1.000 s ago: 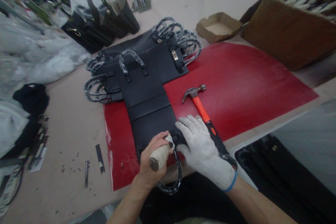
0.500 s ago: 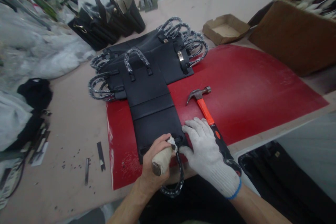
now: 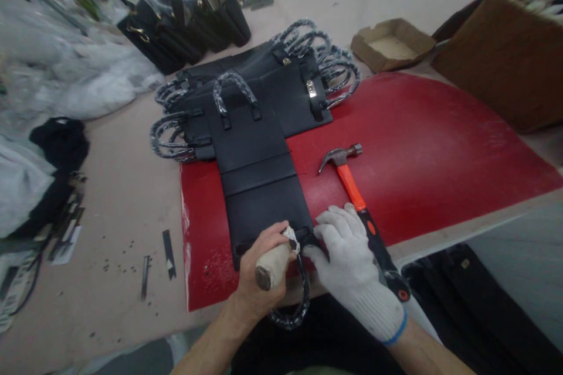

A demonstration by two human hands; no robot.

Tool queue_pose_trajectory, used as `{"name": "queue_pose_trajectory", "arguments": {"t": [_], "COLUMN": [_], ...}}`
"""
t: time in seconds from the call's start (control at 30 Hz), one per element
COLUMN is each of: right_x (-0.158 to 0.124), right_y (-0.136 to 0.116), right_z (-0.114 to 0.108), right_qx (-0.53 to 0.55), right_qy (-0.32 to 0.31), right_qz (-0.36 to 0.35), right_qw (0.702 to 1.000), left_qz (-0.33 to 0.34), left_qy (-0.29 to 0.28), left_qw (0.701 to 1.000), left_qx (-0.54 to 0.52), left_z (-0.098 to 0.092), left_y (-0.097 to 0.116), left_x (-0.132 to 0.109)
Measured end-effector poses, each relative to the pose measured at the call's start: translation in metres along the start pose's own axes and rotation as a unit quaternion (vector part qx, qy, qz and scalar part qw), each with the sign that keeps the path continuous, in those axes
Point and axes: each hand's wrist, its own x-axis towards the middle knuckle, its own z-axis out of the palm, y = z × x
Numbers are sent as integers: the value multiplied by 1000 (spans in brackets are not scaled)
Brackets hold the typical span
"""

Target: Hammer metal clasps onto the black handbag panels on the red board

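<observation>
My bare left hand (image 3: 260, 269) is wrapped round a short, thick punch-like tool (image 3: 273, 266) with a pale wrapped body and a dark metal end facing up. Its lower tip is hidden by the hand and whitish wrapping. It stands over the near end of a black bag panel (image 3: 266, 205), beside a plastic-wrapped handle (image 3: 303, 299) that loops over the table edge. My right hand (image 3: 347, 252), in a white knit glove, rests at the panel's near right corner, fingers outstretched. Right beside it lies a claw hammer (image 3: 352, 184) with an orange and black grip.
A red mat (image 3: 431, 146) lies under the panels. Behind is a stack of black bag pieces (image 3: 294, 94) with wrapped handles. Cardboard boxes (image 3: 391, 47) stand back right, black bags (image 3: 189, 29) back left. A metal rod (image 3: 145, 278) and a dark strip (image 3: 168, 253) lie left.
The view has shifted slightly, so the table things sit a little differently in the picture. Both hands keep nearly the same pose, the left still round the tool.
</observation>
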Motion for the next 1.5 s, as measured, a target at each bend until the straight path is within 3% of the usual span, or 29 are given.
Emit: {"name": "queue_pose_trajectory", "arguments": {"t": [0.47,0.73,0.9,1.03,1.13,1.23,1.33,1.5], "right_x": [1,0,-2,-11,-15,-10,2,17], "right_y": [-2,-2,-3,3,14,21,22,29], "right_z": [1,1,-1,-17,-35,-50,-60,-72], "right_qx": [-4,-2,-14,-80,-200,-269,-234,-102], "right_qy": [7,5,3,21,6,-85,-147,-118], "right_qz": [4,1,-16,-23,42,142,227,300], "right_qw": [1000,1000,1000,996,979,949,934,941], "left_qz": [-72,-53,-81,-98,-98,-93,-88,-99], "left_qy": [-64,-101,-86,-79,-92,-111,-120,-122], "left_qw": [994,993,993,992,991,989,989,987], "left_qx": [-41,-19,-11,-22,-22,-21,-19,-22], "left_z": [-6,-3,1,2,1,0,0,1], "left_y": [-5,5,7,6,5,2,1,4], "left_x": [23,38,38,37,40,43,45,48]}}
